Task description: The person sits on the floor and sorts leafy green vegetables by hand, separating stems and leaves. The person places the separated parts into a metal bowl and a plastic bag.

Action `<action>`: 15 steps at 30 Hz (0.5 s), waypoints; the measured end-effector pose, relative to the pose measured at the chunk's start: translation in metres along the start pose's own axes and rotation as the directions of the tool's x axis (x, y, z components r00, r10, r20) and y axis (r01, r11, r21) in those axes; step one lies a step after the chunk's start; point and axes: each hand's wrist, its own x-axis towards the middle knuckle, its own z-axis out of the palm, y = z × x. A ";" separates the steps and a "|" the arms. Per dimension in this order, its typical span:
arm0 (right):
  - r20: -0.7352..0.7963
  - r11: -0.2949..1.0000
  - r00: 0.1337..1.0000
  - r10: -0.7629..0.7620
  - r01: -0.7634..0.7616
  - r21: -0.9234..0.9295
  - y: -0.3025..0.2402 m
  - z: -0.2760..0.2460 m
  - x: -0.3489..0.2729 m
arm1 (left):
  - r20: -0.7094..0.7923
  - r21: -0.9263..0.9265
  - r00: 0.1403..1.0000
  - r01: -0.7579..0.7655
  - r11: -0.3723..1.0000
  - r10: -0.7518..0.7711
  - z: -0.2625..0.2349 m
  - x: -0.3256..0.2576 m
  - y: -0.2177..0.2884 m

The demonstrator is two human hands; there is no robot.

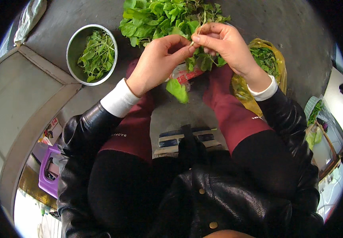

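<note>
Left hand (155, 63) and right hand (225, 47) meet fingertip to fingertip above the knees. Both pinch the same sprig of leafy greens (203, 59): right thumb and fingers closed on the pale stem end, left thumb and forefinger closed on it just beside. The sprig's leaves hang below the right palm. A single loose leaf (178, 90) shows lower, between the knees; whether it is attached or falling I cannot tell.

The grip sits high and central, probably so that the stem can be worked close to the eyes and over the lap.

Beyond the fingers lies a heap of greens (159, 18) on the grey floor (290, 27), within short reach. A steel bowl (73, 47) part-filled with picked greens stands to the left, apart from the heap. A yellow plastic bag (276, 67) holding more greens lies to the right, touching the right wrist area.

Open floor remains between bowl and heap. A raised ledge (40, 99) bounds the left side, near the bowl.
</note>
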 end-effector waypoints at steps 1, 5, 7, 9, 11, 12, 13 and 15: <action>0.012 1.000 1.000 0.012 -0.012 0.007 0.001 0.001 -0.003 | 0.002 0.053 1.000 -0.012 0.999 0.011 0.000 0.000 0.000; -0.034 0.977 0.992 -0.124 0.116 -0.179 0.008 0.009 -0.012 | 0.020 0.190 1.000 -0.006 0.982 0.002 0.000 0.000 0.003; -0.086 0.912 0.956 -0.282 0.239 -0.332 0.003 0.021 -0.021 | -0.056 0.262 0.990 -0.111 0.959 0.130 -0.006 -0.004 -0.005; -0.097 0.816 0.863 -0.495 0.424 -0.391 -0.006 0.009 -0.030 | -0.132 0.188 0.990 -0.021 0.982 0.047 -0.028 -0.001 -0.016; -0.152 0.795 0.831 -0.535 0.435 -0.422 -0.012 -0.019 -0.041 | -0.233 0.164 0.972 0.071 0.984 -0.031 -0.054 -0.006 -0.027; -0.206 0.828 0.866 -0.456 0.328 -0.455 -0.009 -0.039 -0.048 | -0.285 0.142 0.956 0.112 0.984 -0.068 -0.068 -0.011 -0.033; -0.251 0.844 0.896 -0.367 0.207 -0.495 -0.004 -0.059 -0.053 | -0.365 0.239 0.931 0.116 0.964 -0.022 -0.088 -0.021 -0.046; -0.380 0.655 0.888 -0.258 -0.128 -0.744 0.016 -0.104 -0.080 | -0.479 0.427 0.875 0.166 0.889 0.067 -0.121 -0.035 -0.084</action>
